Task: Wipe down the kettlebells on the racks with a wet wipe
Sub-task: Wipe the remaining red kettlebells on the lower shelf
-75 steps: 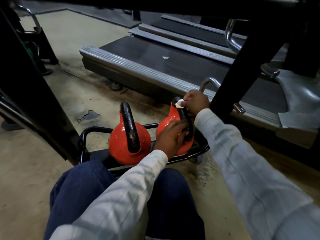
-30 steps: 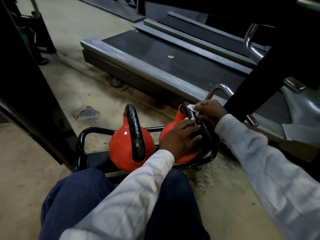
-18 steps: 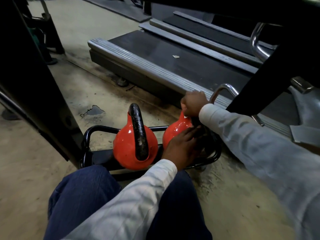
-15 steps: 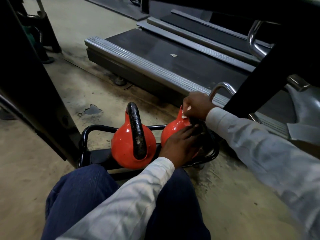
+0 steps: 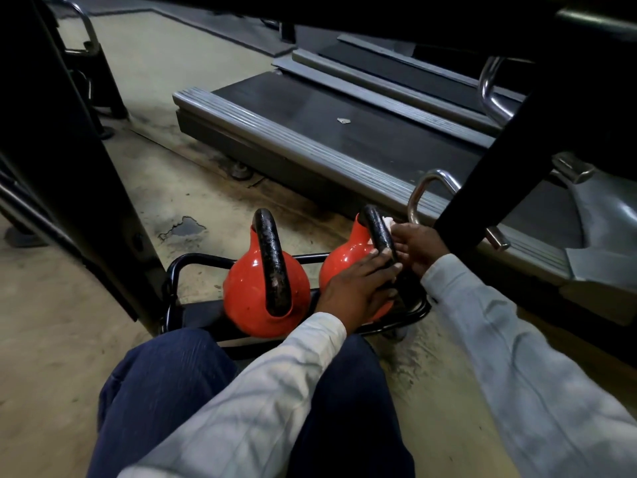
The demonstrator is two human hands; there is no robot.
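Note:
Two red kettlebells with black handles sit side by side on a low black rack (image 5: 179, 270) on the floor. The left kettlebell (image 5: 248, 288) stands untouched. My left hand (image 5: 358, 284) rests flat on the right kettlebell (image 5: 341, 260), fingers laid across the lower part of its handle. My right hand (image 5: 417, 246) is at the right side of that handle, pinching a white wet wipe (image 5: 387, 222) against it. Most of the wipe is hidden by my fingers.
A treadmill deck (image 5: 310, 132) lies just behind the rack. A black slanted frame post (image 5: 482, 174) and a chrome handle (image 5: 431, 188) stand close to my right hand. A dark upright (image 5: 69, 167) rises at the left. My knees in blue trousers (image 5: 172, 391) are right before the rack.
My right hand slid with the wipe from the top of the right kettlebell's handle down its right side. My left hand stayed on that kettlebell. The view shifted slightly.

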